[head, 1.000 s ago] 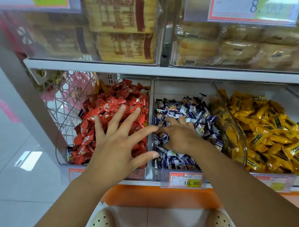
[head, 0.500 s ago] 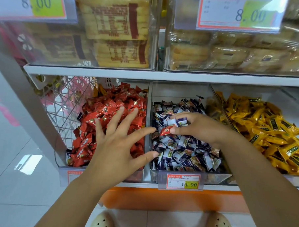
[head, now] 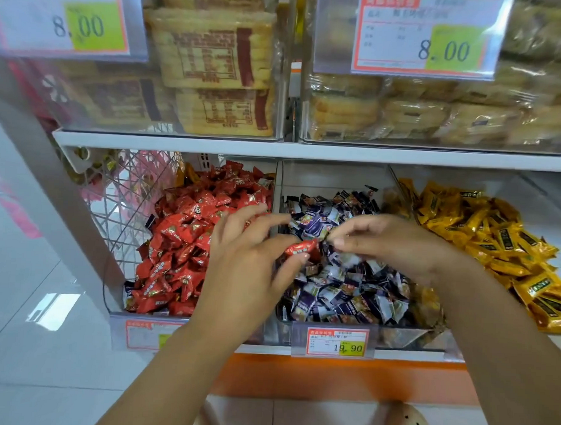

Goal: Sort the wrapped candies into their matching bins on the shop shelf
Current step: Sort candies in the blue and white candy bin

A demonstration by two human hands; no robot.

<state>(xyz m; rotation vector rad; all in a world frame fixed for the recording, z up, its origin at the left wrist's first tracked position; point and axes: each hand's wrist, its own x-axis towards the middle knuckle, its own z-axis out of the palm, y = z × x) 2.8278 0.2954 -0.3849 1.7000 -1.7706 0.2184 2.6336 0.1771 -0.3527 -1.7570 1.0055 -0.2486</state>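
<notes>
Pinching a red candy (head: 300, 248), left hand (head: 248, 262) above the "19.90" tag (head: 337, 342)

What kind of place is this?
Most likely a shop's sweets aisle: red candies and yellow candies heaped in clear bins, printed price tags in front, wrapped pastries on the shelf above.

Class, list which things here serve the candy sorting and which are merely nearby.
Job: left hand pinching a red candy; right hand beside it; red-candy bin; purple-candy bin; yellow-candy bin.
Nearby: biscuit packs above; price tags; wire basket; shoe.
</notes>
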